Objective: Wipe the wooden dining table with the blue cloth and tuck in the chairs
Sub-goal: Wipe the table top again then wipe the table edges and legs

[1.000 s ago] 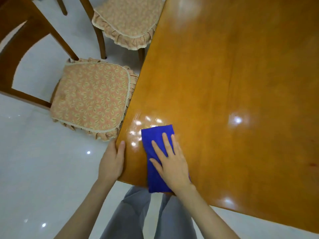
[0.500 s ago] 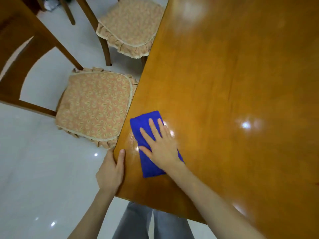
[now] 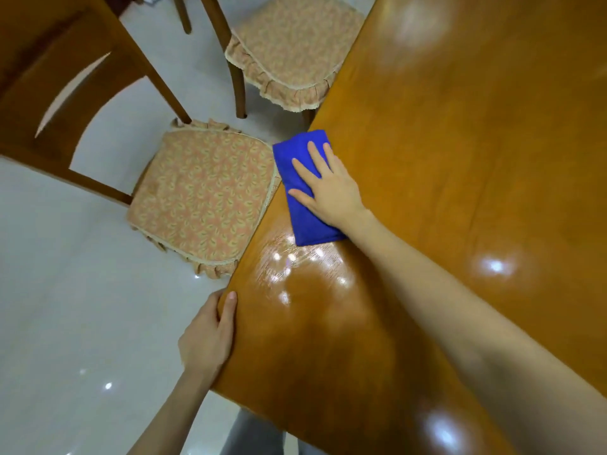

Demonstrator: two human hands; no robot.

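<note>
Cloth (image 3: 305, 224) beneath right fingers (image 3: 315, 157) (spread flat).

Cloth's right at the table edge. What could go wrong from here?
1. The blue cloth overhangs the table edge under the flat right hand; a push outward may drop it onto the near chair.
2. That chair sits out from the table; a step along the side could catch it.

No readable text, labels, brands or numbers anywhere in view

Wide bare table (image 3: 460, 159) to the right
Near chair (image 3: 203, 198) and far chair (image 3: 289, 54) crowd its left edge, floor (image 3: 210, 93) open between them
</note>
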